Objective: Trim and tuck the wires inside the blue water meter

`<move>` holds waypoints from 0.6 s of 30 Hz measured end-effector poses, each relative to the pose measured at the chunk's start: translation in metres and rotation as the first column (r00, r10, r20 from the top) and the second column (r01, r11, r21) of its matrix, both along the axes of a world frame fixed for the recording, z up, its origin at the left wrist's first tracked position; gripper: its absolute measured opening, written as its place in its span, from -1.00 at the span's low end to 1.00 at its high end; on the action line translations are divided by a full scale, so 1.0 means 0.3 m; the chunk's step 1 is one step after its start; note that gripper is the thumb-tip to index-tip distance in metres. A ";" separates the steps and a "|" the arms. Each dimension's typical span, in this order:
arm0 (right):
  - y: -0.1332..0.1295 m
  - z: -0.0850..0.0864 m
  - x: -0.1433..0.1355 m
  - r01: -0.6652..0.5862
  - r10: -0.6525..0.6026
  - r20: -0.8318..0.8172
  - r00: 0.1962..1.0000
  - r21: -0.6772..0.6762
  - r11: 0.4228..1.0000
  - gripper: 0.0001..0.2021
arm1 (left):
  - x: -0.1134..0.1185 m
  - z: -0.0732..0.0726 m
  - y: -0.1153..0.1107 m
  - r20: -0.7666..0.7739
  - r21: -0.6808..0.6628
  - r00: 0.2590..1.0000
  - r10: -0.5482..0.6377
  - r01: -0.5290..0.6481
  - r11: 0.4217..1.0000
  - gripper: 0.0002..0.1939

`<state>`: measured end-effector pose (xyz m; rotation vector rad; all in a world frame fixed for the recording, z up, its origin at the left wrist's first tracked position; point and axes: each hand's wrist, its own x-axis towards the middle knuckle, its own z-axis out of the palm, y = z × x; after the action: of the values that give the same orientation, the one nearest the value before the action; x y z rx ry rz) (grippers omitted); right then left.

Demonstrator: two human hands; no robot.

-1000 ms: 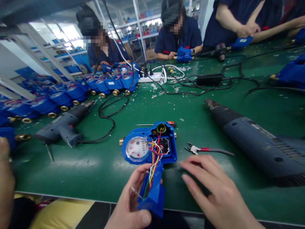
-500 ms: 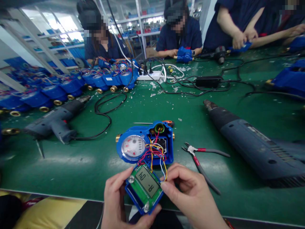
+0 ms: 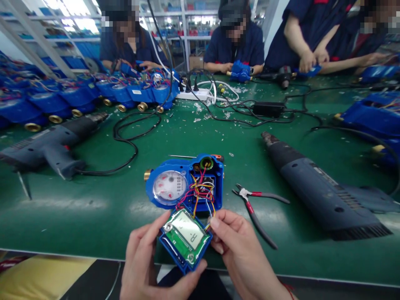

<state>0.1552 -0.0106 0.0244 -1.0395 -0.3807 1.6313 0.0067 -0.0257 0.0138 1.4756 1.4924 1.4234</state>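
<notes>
My left hand (image 3: 145, 258) grips a blue-cased display module (image 3: 186, 234) by its left and lower edges. Its green circuit board carries a lit LCD with a few dark characters. At the module's right corner, my right hand (image 3: 239, 246) pinches thin yellow and white wires (image 3: 212, 212); the fingertips also meet the case edge. Just beyond sits a blue water meter (image 3: 184, 164) with a round dial (image 3: 170, 187) and an opened compartment, from which red, yellow and white wires run to the module.
Cutting pliers (image 3: 254, 204) lie open right of the meter, beside a large heat gun (image 3: 321, 187). Another heat gun (image 3: 53, 141) lies left. A screwdriver (image 3: 217, 158) rests behind the meter. Many blue meters (image 3: 125, 93), a power strip (image 3: 193, 95) and cables fill the back. Co-workers (image 3: 234, 46) sit opposite.
The view has shifted slightly, and both hands appear a little further left with the module. The module is tilted differently, so its LCD looks brighter. My right fingers remain at the wires.
</notes>
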 end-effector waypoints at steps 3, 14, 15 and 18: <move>-0.003 0.002 0.004 -0.006 0.004 -0.111 0.994 -0.012 1.000 -0.61 | 0.001 -0.002 -0.002 -0.023 0.014 1.000 -0.015 0.016 1.000 -0.23; 0.011 -0.015 0.026 -0.084 0.072 0.194 0.978 0.052 0.995 -0.55 | -0.031 -0.012 0.007 -0.555 0.301 0.832 0.026 0.171 0.938 -0.32; 0.014 -0.020 0.021 -0.095 0.083 0.221 0.972 0.044 0.995 -0.53 | -0.027 -0.009 0.006 -0.560 0.304 0.828 0.026 0.176 0.936 -0.34; 0.026 -0.032 0.005 -0.103 0.082 0.304 0.949 0.053 0.993 -0.49 | -0.013 -0.003 0.007 -0.549 0.295 0.836 0.002 0.192 0.936 -0.35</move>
<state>0.1567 -0.0029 0.0147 -1.2380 -0.6938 1.5306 0.0028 -0.0237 0.0129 2.2908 1.4995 1.3045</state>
